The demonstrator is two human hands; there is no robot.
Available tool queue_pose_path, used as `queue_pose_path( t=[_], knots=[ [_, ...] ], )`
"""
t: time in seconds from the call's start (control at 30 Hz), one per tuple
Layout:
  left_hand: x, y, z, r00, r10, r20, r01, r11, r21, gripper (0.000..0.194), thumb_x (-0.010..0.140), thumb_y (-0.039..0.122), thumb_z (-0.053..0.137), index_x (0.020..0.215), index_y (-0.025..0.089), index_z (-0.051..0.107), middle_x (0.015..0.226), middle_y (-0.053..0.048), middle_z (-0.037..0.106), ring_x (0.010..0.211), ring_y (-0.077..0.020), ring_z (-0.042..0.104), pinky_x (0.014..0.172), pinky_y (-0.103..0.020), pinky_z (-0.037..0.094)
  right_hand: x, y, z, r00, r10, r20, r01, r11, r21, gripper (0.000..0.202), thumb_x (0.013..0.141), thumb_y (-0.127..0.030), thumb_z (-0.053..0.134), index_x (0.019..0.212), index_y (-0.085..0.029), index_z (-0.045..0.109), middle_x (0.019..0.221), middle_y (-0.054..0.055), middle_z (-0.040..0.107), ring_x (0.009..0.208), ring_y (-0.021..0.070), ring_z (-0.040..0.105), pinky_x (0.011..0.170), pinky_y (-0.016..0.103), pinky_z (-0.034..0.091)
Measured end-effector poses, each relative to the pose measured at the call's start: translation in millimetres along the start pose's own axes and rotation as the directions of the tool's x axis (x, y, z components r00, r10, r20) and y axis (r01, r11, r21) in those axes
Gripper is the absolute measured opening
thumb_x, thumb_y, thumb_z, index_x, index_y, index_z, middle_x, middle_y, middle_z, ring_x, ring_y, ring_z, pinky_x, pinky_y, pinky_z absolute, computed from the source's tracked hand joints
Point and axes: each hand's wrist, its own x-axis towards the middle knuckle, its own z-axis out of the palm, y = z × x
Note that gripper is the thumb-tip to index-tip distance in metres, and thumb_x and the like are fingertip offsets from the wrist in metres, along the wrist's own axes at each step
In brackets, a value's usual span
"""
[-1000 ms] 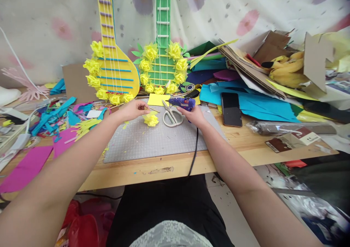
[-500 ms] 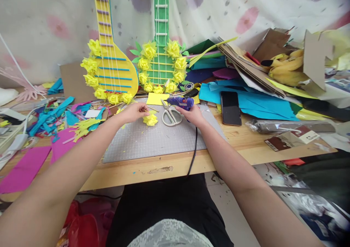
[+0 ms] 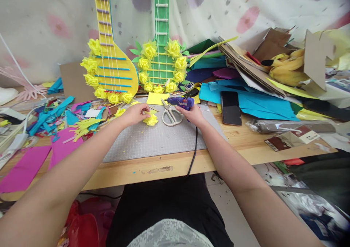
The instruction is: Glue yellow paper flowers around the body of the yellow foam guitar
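My left hand [image 3: 139,113] is closed in a pinch at the left edge of a yellow paper flower [image 3: 151,119], low over the gray cutting mat [image 3: 164,141]. My right hand [image 3: 193,113] is wrapped round a purple-blue glue gun [image 3: 180,102], its nozzle pointing left and its black cord [image 3: 194,152] running down over the table edge. Between the hands lie scissors [image 3: 172,117] with light handles, blades slightly apart. A flat yellow paper piece [image 3: 157,98] rests behind them. More yellow paper [image 3: 119,112] shows beyond my left wrist.
Behind stand a yellow paper guitar [image 3: 117,63] and a green one [image 3: 161,63], both trimmed with yellow flowers. Colored scraps [image 3: 58,116] and magenta sheets [image 3: 24,167] cover the left. A phone [image 3: 231,108], blue paper [image 3: 262,101] and cardboard [image 3: 246,65] sit to the right.
My left hand and the yellow flower have shifted very slightly to the right. The right hand with the glue gun stays in place.
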Motion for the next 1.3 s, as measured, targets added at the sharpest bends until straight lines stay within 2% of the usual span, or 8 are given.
queue_pose_path(
  t=[0.13, 0.37, 0.77, 1.0, 1.3],
  knots=[
    [0, 0, 0.2, 1.000, 0.023, -0.004, -0.023, 0.999, 0.039, 0.022, 0.070, 0.034, 0.061, 0.086, 0.019, 0.058, 0.086, -0.003, 0.061, 0.077, -0.0182, 0.054, 0.069, -0.030, 0.040, -1, -3, 0, 1.000, 0.000, -0.010, 0.000, 1.000, 0.006, 0.044, 0.066, -0.053, 0.068, 0.092, -0.018, 0.070, 0.083, 0.007, 0.072, 0.086, 0.0243, 0.066, 0.080, 0.037, 0.050],
    [5, -4, 2.0, 0.991, 0.129, -0.026, -0.128, 0.991, 0.041, 0.032, 0.067, 0.030, 0.062, 0.096, 0.018, 0.058, 0.103, -0.008, 0.060, 0.101, -0.0244, 0.054, 0.089, -0.038, 0.042, -2, -3, 1, 1.000, -0.013, -0.006, 0.013, 1.000, 0.022, 0.043, 0.066, -0.052, 0.067, 0.090, -0.016, 0.070, 0.086, 0.008, 0.072, 0.086, 0.0237, 0.066, 0.082, 0.037, 0.050],
    [8, 7, -3.5, 0.991, 0.085, 0.104, -0.072, 0.990, -0.123, 0.037, 0.060, 0.025, 0.058, 0.097, 0.019, 0.057, 0.107, -0.006, 0.064, 0.098, -0.0211, 0.059, 0.091, -0.036, 0.045, -3, -6, 0, 1.000, -0.010, -0.018, 0.010, 1.000, 0.018, 0.040, 0.066, -0.051, 0.068, 0.088, -0.018, 0.070, 0.081, 0.007, 0.072, 0.083, 0.0240, 0.066, 0.079, 0.037, 0.051],
    [10, 8, -2.5, 0.988, 0.035, 0.152, -0.009, 0.985, -0.170, 0.030, 0.061, 0.027, 0.058, 0.090, 0.018, 0.059, 0.098, -0.006, 0.067, 0.088, -0.0202, 0.062, 0.081, -0.034, 0.048, -1, -3, 1, 1.000, -0.002, -0.019, 0.002, 1.000, 0.012, 0.042, 0.065, -0.052, 0.068, 0.089, -0.018, 0.070, 0.085, 0.007, 0.072, 0.084, 0.0232, 0.066, 0.079, 0.036, 0.051],
    [10, 4, 0.9, 0.989, 0.018, 0.147, 0.015, 0.975, -0.221, 0.031, 0.060, 0.029, 0.062, 0.089, 0.017, 0.059, 0.095, -0.007, 0.067, 0.084, -0.0185, 0.063, 0.075, -0.032, 0.050, -3, -4, 0, 1.000, -0.006, -0.010, 0.007, 1.000, 0.025, 0.042, 0.065, -0.053, 0.068, 0.088, -0.017, 0.070, 0.084, 0.007, 0.072, 0.085, 0.0236, 0.066, 0.081, 0.038, 0.051]
  ],
)
